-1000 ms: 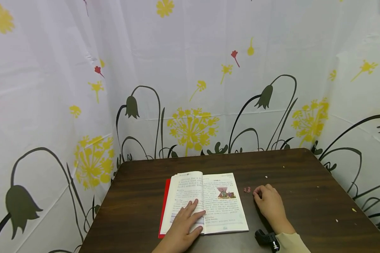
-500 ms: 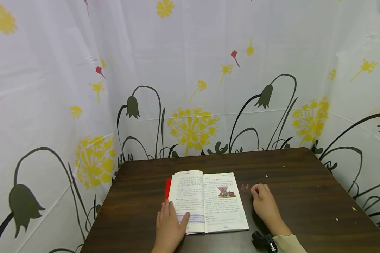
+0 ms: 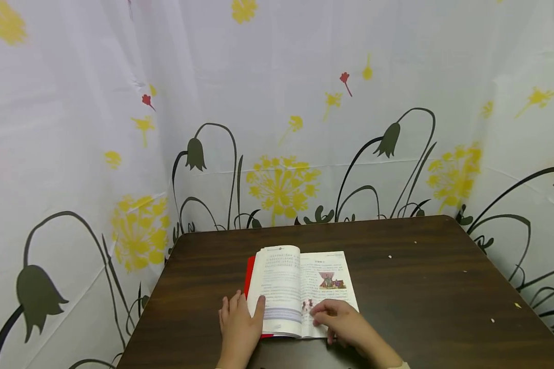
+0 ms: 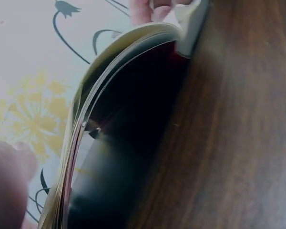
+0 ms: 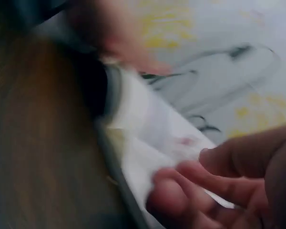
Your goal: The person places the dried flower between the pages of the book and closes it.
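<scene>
An open book [image 3: 277, 287] with a red cover lies on the dark table, its left pages arching up in the left wrist view. My left hand [image 3: 240, 325] is at the book's lower left edge, fingers extended beside it and thumb against the left page. Over the lower right page, my right hand [image 3: 343, 323] pinches a small item with a pink pattern [image 3: 307, 304]. Its exact kind is unclear; the rest of it may be see-through. In the blurred right wrist view, the pink pattern [image 5: 186, 141] shows just beyond the fingertips.
The brown wooden table [image 3: 424, 292] has several small pale scraps on its right side, including a yellowish scrap [image 3: 517, 305]. A white curtain [image 3: 277, 102] with printed flowers hangs behind the table.
My right hand has moved left from the table onto the right page, carrying the pink-patterned item. My left hand has slid left from the middle of the left page to the book's edge.
</scene>
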### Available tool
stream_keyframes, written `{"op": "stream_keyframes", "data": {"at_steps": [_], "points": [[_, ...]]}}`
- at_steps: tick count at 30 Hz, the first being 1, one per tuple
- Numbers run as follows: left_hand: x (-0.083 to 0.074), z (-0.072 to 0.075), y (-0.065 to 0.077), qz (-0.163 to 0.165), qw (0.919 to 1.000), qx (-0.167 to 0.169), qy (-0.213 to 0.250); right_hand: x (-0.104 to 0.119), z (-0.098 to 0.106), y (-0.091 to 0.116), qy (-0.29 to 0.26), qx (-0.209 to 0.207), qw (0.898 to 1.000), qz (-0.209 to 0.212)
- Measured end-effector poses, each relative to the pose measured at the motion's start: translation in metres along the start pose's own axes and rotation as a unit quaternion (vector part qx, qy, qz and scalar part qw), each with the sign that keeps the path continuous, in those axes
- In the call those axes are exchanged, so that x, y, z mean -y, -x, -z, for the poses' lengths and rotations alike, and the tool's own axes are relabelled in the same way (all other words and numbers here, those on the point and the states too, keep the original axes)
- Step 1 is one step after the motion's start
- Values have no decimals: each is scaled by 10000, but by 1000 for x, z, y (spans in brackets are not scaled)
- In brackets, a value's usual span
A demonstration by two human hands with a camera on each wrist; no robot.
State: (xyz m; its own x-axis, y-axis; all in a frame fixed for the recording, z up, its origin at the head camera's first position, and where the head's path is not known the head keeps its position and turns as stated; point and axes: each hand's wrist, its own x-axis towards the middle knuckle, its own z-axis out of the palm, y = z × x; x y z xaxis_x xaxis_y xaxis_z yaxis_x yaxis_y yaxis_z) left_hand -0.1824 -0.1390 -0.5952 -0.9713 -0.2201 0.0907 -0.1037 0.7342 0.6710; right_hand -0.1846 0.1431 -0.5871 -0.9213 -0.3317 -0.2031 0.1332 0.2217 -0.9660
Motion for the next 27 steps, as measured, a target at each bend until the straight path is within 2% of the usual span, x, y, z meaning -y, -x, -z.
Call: {"op": "stream_keyframes", "data": {"at_steps": [2,5,8,11,13,17,19,21,23,25,27], "points": [[-2,0,-1,-53,9996,7,267,-6,13,3,-428,371,9983,-122],[-5,0,0,-112,9979,-38,634,-11,23,4,-607,413,9972,-157],[-6,-2,0,-181,9949,63,989,-12,21,4,-213,354,9991,-46],[-6,-3,-2,-196,9883,412,1454,-12,15,6,274,195,9994,101],[-7,-3,-3,-52,9804,708,1840,-11,12,7,437,47,9989,152],[-6,-1,-5,484,9546,1210,2679,-12,10,8,663,-143,9975,216],[-4,0,-3,572,9428,1361,2988,-13,8,8,769,-191,9966,228],[-1,1,-1,334,9322,1568,3245,-13,6,7,760,-169,9967,219],[0,1,-1,-148,9187,1824,3500,-13,7,6,604,-112,9978,231],[0,0,-1,-642,8991,2122,3775,-12,9,5,366,-6,9990,238],[-3,1,-2,-968,8741,2339,4146,-10,12,3,197,106,9994,248]]}}
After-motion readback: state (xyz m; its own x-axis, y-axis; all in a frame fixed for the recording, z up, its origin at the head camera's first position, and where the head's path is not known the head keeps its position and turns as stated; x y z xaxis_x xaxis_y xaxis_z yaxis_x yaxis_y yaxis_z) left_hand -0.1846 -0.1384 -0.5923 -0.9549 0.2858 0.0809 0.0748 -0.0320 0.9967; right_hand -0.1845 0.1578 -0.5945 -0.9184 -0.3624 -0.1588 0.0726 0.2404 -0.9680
